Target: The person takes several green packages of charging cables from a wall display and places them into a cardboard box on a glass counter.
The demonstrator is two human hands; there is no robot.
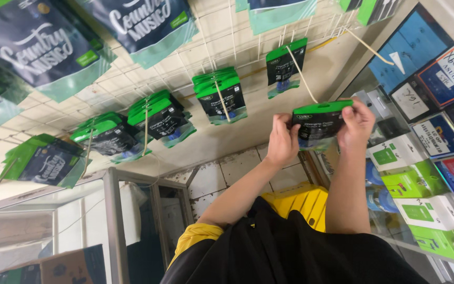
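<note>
Holding one green-and-black cable packet (pixel 319 123) clamped between left hand (pixel 282 141) and right hand (pixel 357 125), off its hook (pixel 303 76); five hooks on the wire grid (pixel 227 37) already carry packets.

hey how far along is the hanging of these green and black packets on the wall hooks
Done: several hooks already carry hanging packets. In hand: the left hand and right hand hold one green-topped packet at a hook carrying a single packet. How many remain cannot be seen.
</note>
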